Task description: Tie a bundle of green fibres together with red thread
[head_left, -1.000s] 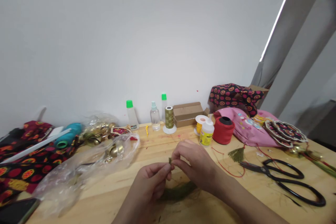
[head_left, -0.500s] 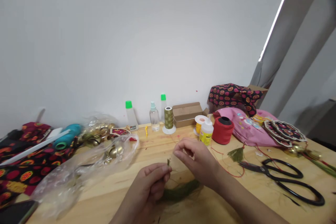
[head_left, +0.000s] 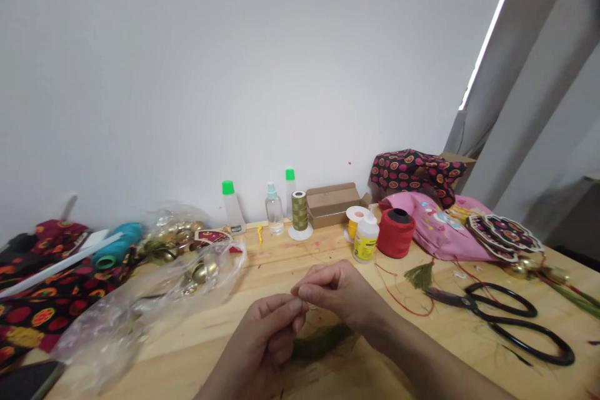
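My left hand [head_left: 274,328] is closed in a pinch on a bundle of dark green thread [head_left: 323,340], whose strands trail out below the fingers over the wooden table [head_left: 187,350]. My right hand [head_left: 335,294] is also pinched, its fingertips meeting those of the left at the end of the bundle. Whatever lies between the right fingertips is hidden. Beyond the right hand stand a white glue bottle with a yellow label [head_left: 365,240] and a large red thread spool [head_left: 396,234]. A small green tassel [head_left: 419,275] lies to its right.
Black-handled scissors [head_left: 473,306] lie at the right. Clear plastic bags [head_left: 154,312] and brass bells [head_left: 202,271] cover the left, beside a teal thread cone [head_left: 117,247]. Along the wall are a green thread spool [head_left: 299,211], bottles [head_left: 274,212] and a cardboard box [head_left: 330,206].
My right hand has moved left and down until its fingertips meet the left hand's. The green thread tip that showed above the left fingers is now covered. The left hand has barely moved.
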Demonstrator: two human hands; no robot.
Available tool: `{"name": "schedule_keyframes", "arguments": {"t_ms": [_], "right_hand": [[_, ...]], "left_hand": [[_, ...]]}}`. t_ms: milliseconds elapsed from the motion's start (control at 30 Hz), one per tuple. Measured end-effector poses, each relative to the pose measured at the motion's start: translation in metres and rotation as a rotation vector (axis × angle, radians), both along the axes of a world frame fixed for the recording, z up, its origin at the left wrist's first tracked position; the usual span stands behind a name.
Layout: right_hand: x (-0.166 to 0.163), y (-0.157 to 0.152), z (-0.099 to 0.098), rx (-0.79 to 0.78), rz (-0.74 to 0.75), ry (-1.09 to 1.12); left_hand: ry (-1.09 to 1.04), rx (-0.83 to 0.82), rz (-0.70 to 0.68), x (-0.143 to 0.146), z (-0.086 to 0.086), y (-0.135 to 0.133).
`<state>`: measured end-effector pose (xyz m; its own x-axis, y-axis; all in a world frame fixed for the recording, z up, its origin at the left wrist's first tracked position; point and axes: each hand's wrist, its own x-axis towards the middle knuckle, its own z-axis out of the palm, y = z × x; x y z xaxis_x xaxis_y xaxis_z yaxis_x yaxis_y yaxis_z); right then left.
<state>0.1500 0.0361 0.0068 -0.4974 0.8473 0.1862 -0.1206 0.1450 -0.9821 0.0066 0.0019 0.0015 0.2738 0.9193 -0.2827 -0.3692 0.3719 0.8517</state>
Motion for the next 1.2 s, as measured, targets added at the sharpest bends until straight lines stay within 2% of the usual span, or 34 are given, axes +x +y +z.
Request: {"name": "schedule_keyframes", "arguments": {"t_ms": [233, 433, 600, 733, 933, 1200], "right_hand": [[-0.002, -0.002, 0.005, 0.109, -0.076, -0.090], [-0.001, -0.005, 0.011, -0.079, -0.020, -0.025], [0.000, -0.007, 0.011, -0.086, 0.106, 0.066], [0.000, -0.007, 0.011, -0.104, 0.135, 0.101], [0.000, -0.004, 0.007, -0.092, -0.007, 0.056], [-0.003, -0.003, 0.007, -0.043, -0.058, 0.045]], "left_hand": [[-0.041, -0.011, -0.006, 0.000, -0.003, 0.000], [-0.097, -0.037, 0.035, -0.002, 0.001, -0.002], [-0.143, -0.053, 0.024, -0.004, -0.001, -0.002], [-0.198, -0.091, 0.003, -0.005, -0.001, -0.003], [-0.198, -0.080, -0.004, -0.006, -0.002, -0.003], [-0.187, -0.092, 0.005, -0.006, -0.003, -0.003]]}}
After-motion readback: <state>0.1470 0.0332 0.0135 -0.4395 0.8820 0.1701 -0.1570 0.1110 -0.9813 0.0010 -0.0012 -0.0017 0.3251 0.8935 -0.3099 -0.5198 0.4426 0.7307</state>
